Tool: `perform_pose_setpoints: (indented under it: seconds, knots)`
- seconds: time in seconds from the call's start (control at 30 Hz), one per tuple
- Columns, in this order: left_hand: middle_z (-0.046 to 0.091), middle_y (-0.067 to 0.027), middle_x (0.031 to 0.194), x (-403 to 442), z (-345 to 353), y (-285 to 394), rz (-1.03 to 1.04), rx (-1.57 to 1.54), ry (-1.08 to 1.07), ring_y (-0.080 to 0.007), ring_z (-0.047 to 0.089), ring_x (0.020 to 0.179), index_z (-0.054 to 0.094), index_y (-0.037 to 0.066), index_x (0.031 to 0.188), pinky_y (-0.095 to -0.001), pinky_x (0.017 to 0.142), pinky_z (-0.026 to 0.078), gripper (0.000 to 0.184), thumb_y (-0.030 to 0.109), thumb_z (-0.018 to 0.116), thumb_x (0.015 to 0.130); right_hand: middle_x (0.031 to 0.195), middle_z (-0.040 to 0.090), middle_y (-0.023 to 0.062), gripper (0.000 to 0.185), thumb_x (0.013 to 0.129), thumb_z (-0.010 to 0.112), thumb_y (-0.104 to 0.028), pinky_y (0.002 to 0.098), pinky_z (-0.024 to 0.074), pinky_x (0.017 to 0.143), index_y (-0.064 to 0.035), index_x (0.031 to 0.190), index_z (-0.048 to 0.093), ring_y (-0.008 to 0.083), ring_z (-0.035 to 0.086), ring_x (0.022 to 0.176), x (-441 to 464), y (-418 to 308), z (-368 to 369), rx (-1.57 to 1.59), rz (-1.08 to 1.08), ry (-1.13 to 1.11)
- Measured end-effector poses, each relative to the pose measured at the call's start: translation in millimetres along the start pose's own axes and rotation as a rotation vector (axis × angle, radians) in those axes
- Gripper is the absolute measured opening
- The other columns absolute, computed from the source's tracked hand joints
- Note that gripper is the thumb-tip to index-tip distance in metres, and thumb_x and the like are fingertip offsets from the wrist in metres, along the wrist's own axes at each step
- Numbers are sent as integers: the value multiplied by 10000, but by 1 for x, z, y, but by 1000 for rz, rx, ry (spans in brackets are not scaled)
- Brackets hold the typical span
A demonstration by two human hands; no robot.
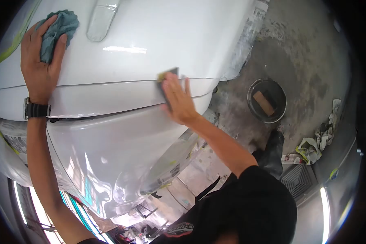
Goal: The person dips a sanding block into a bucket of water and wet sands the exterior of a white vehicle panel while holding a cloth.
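Note:
My left hand (pixel 44 65), with a dark watch on its wrist, presses a crumpled blue-green cloth (pixel 60 30) against the white car body panel (pixel 130 65). Its fingers and thumb curl round the cloth. Lower and to the right, my right hand (pixel 178 97) lies over a dark, flat sanding pad (pixel 163 90) with a yellowish patch at its upper end. That pad rests on the panel along a narrow seam. Motion blurs the right fingers slightly, and the pad's underside is hidden.
A round basin (pixel 267 118) holding a brown block (pixel 264 103) stands on the stained floor. Masking paper (pixel 244 53) covers the panel's right edge. Crumpled paper (pixel 309 150) lies by a floor grate (pixel 299 181). A glossy lower panel (pixel 110 150) curves towards my body.

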State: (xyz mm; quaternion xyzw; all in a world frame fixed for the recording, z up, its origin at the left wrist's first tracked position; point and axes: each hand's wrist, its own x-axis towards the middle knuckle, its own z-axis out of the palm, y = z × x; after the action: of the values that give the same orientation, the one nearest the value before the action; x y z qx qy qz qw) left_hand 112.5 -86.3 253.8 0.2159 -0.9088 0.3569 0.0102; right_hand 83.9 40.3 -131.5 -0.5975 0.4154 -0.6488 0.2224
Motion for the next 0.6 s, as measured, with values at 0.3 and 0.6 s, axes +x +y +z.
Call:
perform_pose_setpoints:
  seconds: [0.3, 0.6]
  knots:
    - [641, -162, 1223, -1, -1, 0, -42, -36, -9, -327, 612, 1127, 672, 86, 1284, -398, 980, 493, 422, 101, 762, 872, 1630, 359, 93, 782, 868, 721, -432, 706, 177, 1161, -134, 1524, 417, 246, 332, 1509, 109, -62, 9, 27, -431, 9]
    - [611, -193, 1271, 0, -3, 4, -93, -80, -18, -343, 592, 1185, 657, 79, 1300, -416, 1012, 480, 433, 78, 741, 875, 1613, 298, 214, 534, 1046, 455, -279, 761, 197, 1107, -133, 1555, 387, 455, 287, 1470, 216, 42, -55, -26, 96, 503]
